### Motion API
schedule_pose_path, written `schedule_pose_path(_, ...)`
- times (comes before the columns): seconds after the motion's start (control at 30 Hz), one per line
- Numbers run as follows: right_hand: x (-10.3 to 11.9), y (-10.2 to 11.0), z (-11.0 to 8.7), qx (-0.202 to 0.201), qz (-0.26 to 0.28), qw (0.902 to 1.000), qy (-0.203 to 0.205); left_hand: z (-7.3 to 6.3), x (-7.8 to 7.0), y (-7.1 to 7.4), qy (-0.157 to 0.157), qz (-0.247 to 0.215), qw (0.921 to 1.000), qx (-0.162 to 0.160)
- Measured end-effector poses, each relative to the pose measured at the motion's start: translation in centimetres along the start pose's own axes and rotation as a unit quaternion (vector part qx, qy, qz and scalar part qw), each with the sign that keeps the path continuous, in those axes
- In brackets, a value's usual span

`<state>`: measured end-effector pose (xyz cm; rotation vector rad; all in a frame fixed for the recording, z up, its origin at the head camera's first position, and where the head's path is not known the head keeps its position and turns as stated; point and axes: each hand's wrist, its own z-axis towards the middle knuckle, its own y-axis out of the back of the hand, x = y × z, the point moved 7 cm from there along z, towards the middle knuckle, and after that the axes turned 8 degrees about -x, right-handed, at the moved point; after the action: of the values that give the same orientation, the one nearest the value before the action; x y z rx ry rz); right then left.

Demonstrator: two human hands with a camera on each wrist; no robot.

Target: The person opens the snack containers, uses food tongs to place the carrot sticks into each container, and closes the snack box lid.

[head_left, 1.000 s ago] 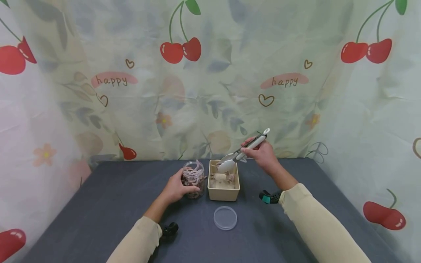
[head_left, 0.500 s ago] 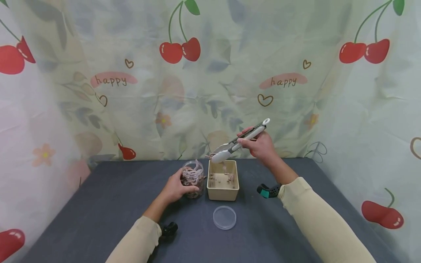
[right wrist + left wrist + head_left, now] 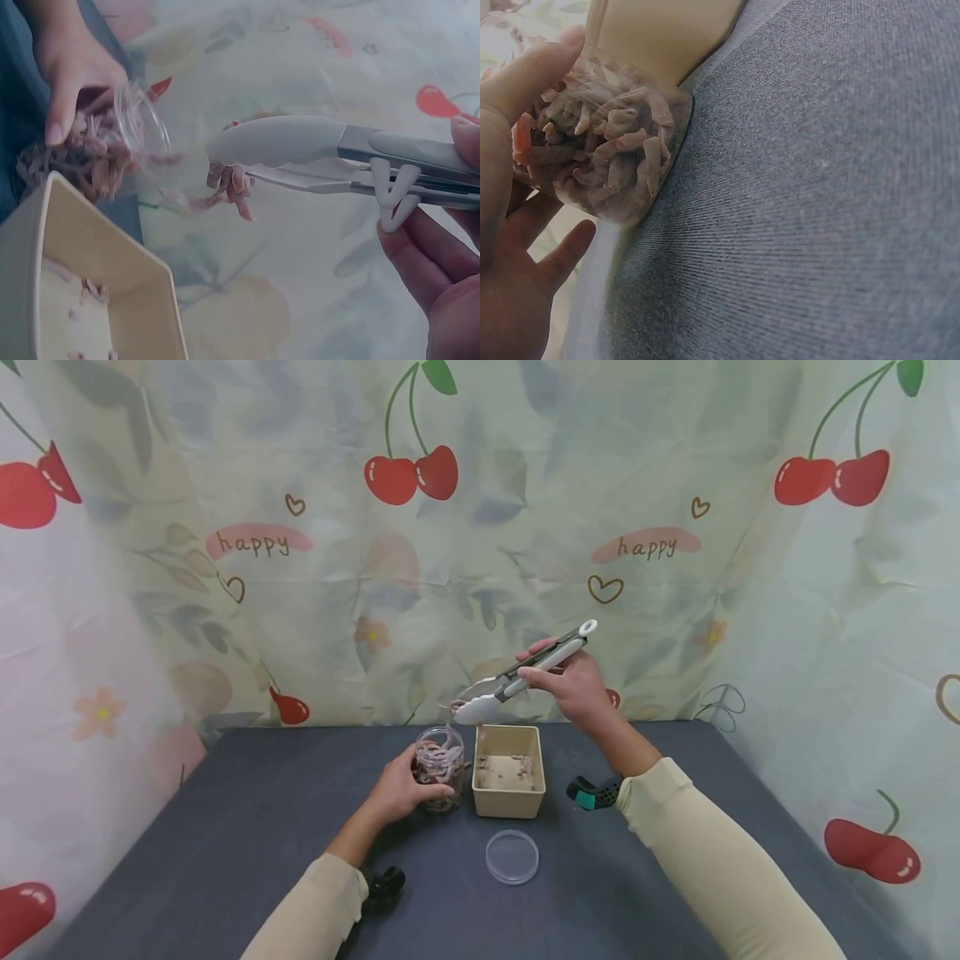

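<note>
My left hand (image 3: 405, 787) grips a clear jar (image 3: 441, 777) of pinkish-brown strips from its left side; the jar stands on the table. In the left wrist view the strips (image 3: 622, 142) show through its wall. With my right hand (image 3: 581, 689) I hold grey-and-white tongs (image 3: 517, 681) above the jar and the box. Between the tong heads (image 3: 274, 142) a small bunch of strips (image 3: 232, 184) is pinched, some dangling. Just right of the jar sits a beige rectangular box (image 3: 508, 804), with a few small bits left on its floor.
A clear round lid (image 3: 512, 857) lies on the dark table (image 3: 300, 843) in front of the box. A patterned curtain (image 3: 480, 568) with cherries hangs behind and at both sides.
My right hand has lifted the tongs with the strips out of the box and carried them left to above the jar. My left hand keeps its hold on the jar.
</note>
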<state>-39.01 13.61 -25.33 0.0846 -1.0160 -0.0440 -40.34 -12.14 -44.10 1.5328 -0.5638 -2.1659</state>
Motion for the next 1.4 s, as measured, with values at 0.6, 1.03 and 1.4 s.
schedule_pose_path(0.6, 0.2, -3.2, -0.3, -0.007, 0.061, 0.9981, 0.007, -0.1, 0.3, -0.1, 0.006, -0.004, 1.0, 0.003)
schedule_pose_path(1.03, -1.8, -3.5, -1.4, -0.001, 0.035, 0.999, -0.029, 0.0, 0.1, 0.0, 0.0, -0.001, 1.0, 0.001)
schedule_pose_path(1.4, -2.9, -3.6, -1.6, 0.015, 0.01, 0.9991, -0.038, -0.1, 0.1, 0.0, 0.013, -0.004, 0.9999, 0.003)
